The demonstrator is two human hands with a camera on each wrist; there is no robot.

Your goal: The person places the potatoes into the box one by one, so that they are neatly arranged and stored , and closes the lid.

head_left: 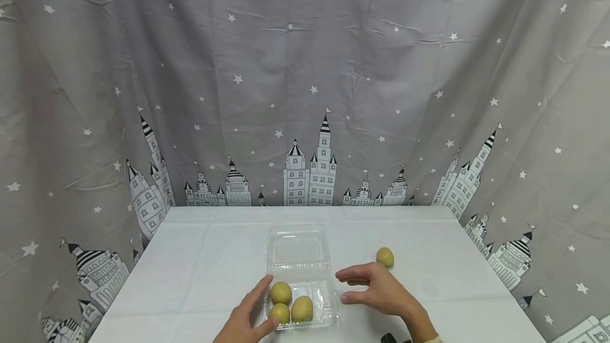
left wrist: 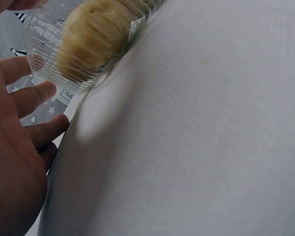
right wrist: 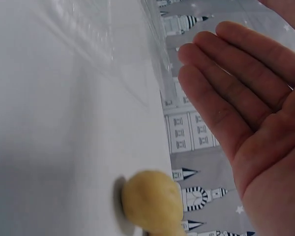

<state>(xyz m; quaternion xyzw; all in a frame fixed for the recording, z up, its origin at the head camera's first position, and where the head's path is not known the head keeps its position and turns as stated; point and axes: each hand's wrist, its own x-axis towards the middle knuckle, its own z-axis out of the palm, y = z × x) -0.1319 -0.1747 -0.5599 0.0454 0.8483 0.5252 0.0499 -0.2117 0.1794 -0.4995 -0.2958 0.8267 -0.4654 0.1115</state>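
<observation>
A clear plastic clamshell box (head_left: pixel 326 300) lies on the white table with its lid (head_left: pixel 298 247) folded back, away from me. Three potatoes (head_left: pixel 302 309) sit in the left and middle of its base. My left hand (head_left: pixel 245 314) is at the box's left side, fingers extended along the wall and thumb at the front left corner. Through the ribbed plastic a potato (left wrist: pixel 96 39) shows in the left wrist view. To the right of the box, my right hand (head_left: pixel 378 290) hovers with extended fingers and an empty palm. Beyond it lies a loose potato (head_left: pixel 385 257).
Low in the right wrist view, another yellowish shape (right wrist: pixel 167 232) shows behind the loose potato. A small black object (head_left: pixel 388 338) is by my right wrist at the front edge. Behind the table hangs a grey curtain (head_left: pixel 305 68) with stars and castles.
</observation>
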